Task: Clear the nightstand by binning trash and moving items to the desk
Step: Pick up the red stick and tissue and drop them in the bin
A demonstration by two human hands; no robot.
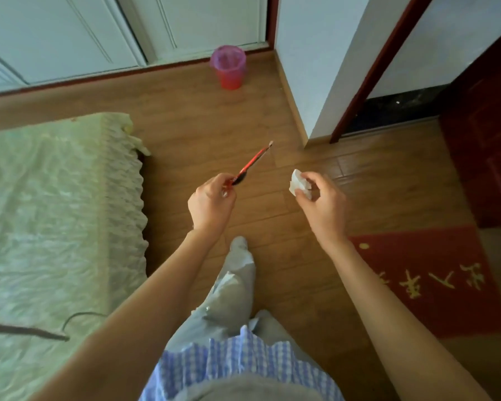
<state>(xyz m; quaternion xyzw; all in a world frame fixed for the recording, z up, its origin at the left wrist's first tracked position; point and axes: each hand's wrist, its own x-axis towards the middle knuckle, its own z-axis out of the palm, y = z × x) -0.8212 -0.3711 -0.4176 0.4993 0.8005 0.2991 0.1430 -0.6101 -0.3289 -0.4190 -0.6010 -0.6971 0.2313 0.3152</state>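
My left hand (211, 202) grips the lower end of a thin red and black wrapper (250, 163), which sticks up and to the right over the floor. A crumpled white tissue (299, 185) is pinched in the fingers of my right hand (323, 199). Both hands are held out in front of me above the wooden floor. A red bin with a purple liner (229, 66) stands far ahead by the white cabinet doors, well beyond both hands. Neither nightstand nor desk is in view.
A bed with a pale green cover (55, 212) fills the left side, a dark cable (26, 331) lying on it. A white wall corner (310, 82) and a dark red door frame (382, 68) stand ahead right. A red mat (428, 282) lies on the floor at right.
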